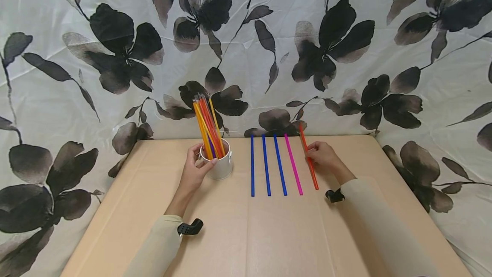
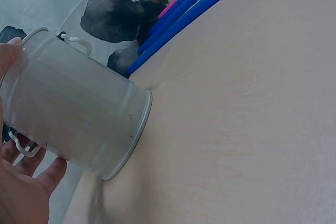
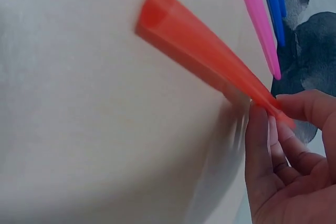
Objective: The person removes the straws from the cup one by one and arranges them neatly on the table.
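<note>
My left hand (image 1: 195, 170) holds a small white metal pail (image 1: 223, 169) by its side, thumb near the rim. Orange, red, yellow and purple straws (image 1: 208, 127) stand leaning inside it. In the left wrist view the pail (image 2: 79, 103) shows small wire loops on its sides. Over on the right, my right hand (image 1: 324, 157) pinches a red straw (image 1: 312, 174) between thumb and fingers. That straw (image 3: 199, 40) lies close over the table in the right wrist view, its hollow end facing the camera. Left of it lie a pink straw (image 1: 294, 163) and several blue straws (image 1: 266, 166), side by side.
The light wooden table (image 1: 284, 234) ends at a far edge against a white cloth (image 1: 265, 97) with dark flower prints. The straw row's far ends reach that edge. A black strap device (image 1: 190, 227) sits at the left wrist, another (image 1: 335, 195) at the right.
</note>
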Demonstrator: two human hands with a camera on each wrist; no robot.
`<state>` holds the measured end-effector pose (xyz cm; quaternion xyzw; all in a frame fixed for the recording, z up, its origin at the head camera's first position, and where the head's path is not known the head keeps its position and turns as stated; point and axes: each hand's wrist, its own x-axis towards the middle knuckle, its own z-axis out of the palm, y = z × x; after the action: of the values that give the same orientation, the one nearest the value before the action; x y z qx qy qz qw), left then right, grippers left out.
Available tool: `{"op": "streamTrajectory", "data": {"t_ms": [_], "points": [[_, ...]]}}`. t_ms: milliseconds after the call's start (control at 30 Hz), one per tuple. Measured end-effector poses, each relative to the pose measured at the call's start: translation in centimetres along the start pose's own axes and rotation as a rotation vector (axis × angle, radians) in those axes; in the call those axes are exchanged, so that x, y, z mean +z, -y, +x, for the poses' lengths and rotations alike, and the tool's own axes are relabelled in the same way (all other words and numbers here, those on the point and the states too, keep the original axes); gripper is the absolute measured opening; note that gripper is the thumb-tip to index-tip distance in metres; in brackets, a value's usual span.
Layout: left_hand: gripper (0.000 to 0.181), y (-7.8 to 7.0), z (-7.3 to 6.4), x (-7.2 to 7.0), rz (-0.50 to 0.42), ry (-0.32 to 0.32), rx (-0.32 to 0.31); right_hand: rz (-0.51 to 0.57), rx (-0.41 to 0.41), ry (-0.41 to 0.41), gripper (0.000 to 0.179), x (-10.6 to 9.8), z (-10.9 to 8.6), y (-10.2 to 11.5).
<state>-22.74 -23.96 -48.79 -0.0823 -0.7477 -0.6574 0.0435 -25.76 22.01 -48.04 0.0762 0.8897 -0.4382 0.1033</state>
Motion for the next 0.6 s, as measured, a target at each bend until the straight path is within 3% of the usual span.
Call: {"op": "streamTrajectory", "data": {"t_ms": [333, 600], "points": [[0.078, 0.2, 0.0, -0.1, 0.006, 0.001, 0.003, -0.112, 0.013, -0.027, 0.035, 0.9, 0.4, -0.1], [0.077, -0.3, -0.2, 0.0, 0.009, 0.007, -0.004, -0.124, 0.025, -0.034, 0.036, 1.1, 0.4, 0.1]]}}
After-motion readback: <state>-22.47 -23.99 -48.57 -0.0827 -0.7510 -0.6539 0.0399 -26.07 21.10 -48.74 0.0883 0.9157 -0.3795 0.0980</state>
